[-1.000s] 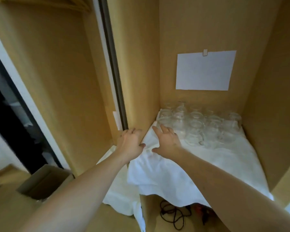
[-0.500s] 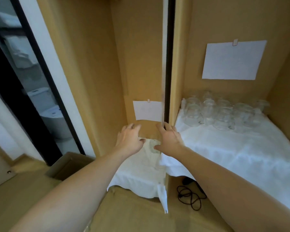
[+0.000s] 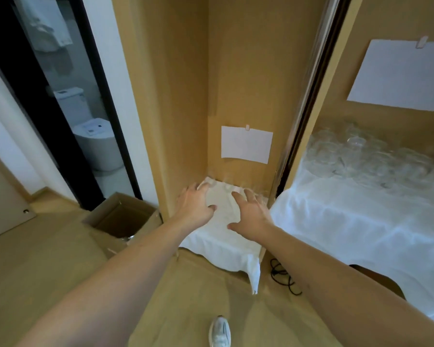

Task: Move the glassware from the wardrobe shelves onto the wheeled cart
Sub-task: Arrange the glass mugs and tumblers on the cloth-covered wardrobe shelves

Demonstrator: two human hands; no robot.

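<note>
Here both hands reach into the narrow left compartment of the wardrobe, over a shelf covered with a white cloth (image 3: 223, 236). The left hand (image 3: 196, 205) has its fingers spread and relaxed, fingertips at the back left corner of that shelf, holding nothing. The right hand (image 3: 251, 216) is likewise spread wide above the cloth near the shelf's right edge, empty. Faint, blurred glass shapes (image 3: 232, 187) seem to stand along the back edge of this small shelf, just beyond the fingers, though the blur makes their number and form impossible to tell. The main cluster of glassware (image 3: 366, 156) sits at the back of the wider right shelf, on its own white cloth (image 3: 348, 221), well apart from both hands. The wheeled cart is not in view. I judge the step in hand to be the reach for the first pieces on the small shelf; nothing is gripped yet. The next move calls for closing each hand round one glass, gently, and lifting straight up so the cloth does not drag neighbours over.
</note>
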